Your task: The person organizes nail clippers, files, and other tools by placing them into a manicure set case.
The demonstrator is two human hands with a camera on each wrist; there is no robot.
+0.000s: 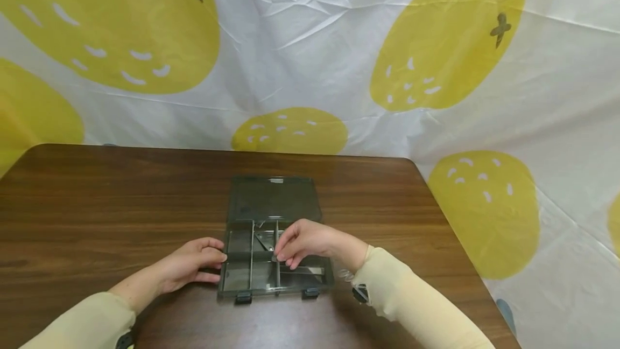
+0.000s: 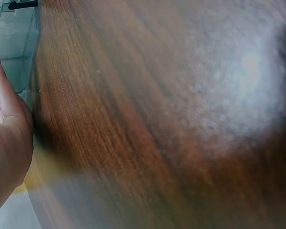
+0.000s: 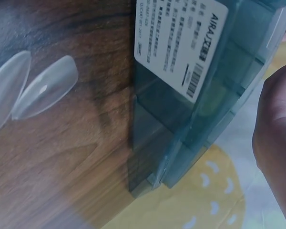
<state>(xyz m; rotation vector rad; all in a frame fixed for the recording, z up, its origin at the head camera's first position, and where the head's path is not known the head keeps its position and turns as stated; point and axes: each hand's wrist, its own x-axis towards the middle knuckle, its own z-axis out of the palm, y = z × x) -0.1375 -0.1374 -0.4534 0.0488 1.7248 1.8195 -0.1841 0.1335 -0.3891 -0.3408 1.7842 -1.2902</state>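
A dark translucent organizer case (image 1: 233, 279) lies on the table with its lid (image 1: 273, 198) folded back. Thin dividers split it into compartments. My left hand (image 1: 189, 264) rests at the case's left wall, fingertips right at the rim and thumb extended beside it. Over the middle, my right hand (image 1: 304, 242) pinches a small dark piece (image 1: 274, 258) close to a divider; its kind cannot be told, as the fingers mostly cover it. A thin metal piece (image 1: 263, 241) lies in the compartment by those fingers. The right wrist view shows the case's side with a white printed label (image 3: 178, 43).
Two dark latches (image 1: 243, 298) jut from the front edge of the case. Clear oval pieces (image 3: 47, 88) appear over the wood in the right wrist view. Behind the brown wooden table (image 1: 121, 193) hangs a white cloth (image 1: 310, 69) with yellow fruit shapes.
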